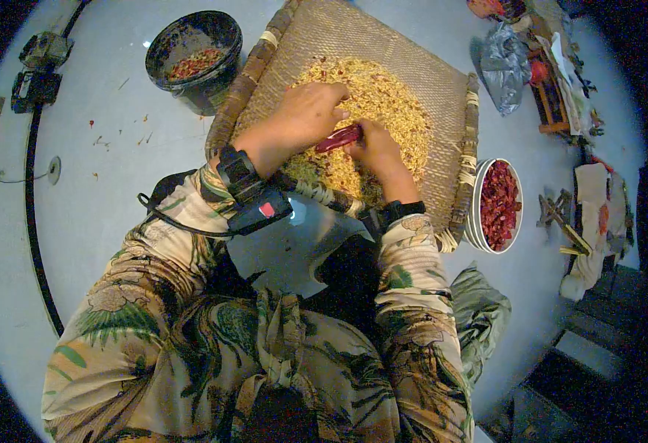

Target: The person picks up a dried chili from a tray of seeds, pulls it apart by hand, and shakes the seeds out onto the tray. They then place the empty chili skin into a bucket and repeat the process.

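A dark red dried chili [339, 138] is gripped in my right hand [380, 153], between thumb and fingers at its right end. Just above and left of the chili, my left hand [309, 112] is bent with its thumb and forefinger apart, and I see nothing between them. Some of its fingers are hidden beneath the hand. Both hands hover over a heap of yellow chili seeds [394, 100] mixed with red bits. The seeds lie in a woven basket tray [442, 81] with a thick bound rim.
At the upper left stands a black bucket [213, 92] with reddish pieces inside. Stacked white buckets [474, 229] of red chili pieces are beside the tray's right rim. A grey plastic bag [506, 63] lies at the upper right. Scraps dot the floor at left.
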`<state>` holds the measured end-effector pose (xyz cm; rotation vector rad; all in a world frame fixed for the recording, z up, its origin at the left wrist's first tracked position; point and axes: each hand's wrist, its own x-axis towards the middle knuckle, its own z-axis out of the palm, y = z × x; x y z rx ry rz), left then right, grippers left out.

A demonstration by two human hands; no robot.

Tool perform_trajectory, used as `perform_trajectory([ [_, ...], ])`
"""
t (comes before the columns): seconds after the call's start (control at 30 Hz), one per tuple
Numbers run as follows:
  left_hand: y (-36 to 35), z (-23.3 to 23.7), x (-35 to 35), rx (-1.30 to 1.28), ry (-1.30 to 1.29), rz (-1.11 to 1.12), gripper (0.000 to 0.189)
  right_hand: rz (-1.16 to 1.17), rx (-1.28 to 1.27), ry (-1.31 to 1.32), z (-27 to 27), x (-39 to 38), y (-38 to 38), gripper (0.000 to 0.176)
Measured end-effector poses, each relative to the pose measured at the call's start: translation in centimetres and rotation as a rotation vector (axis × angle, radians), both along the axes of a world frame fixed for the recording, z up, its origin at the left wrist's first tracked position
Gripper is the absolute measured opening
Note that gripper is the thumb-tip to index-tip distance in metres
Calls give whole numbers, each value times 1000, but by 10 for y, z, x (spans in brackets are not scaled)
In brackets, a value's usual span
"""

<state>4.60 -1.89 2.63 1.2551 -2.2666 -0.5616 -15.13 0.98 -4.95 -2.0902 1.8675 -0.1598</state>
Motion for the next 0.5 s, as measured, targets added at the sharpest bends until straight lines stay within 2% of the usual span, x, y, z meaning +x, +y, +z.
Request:
perform_trajectory([
  [0.17, 2, 4, 0, -2, -32, -13, 27, -59, 34, 133, 3, 10, -1, 34],
  [0.3, 2, 5, -1, 12, -31, -28, 26, -215, -33, -256, 10, -16, -13, 18],
  [0.4, 1, 5, 0, 44, -64, -24, 33, -310, -240, -517, 20, -31, -18, 18],
  [0.43, 1, 4, -1, 27, -59, -20, 29, -244, -339, -504, 19, -37, -23, 24],
  [0.5, 0, 0, -2, -9, -46, -12, 26, -305, -264, -784, 25, -42, -23, 26],
])
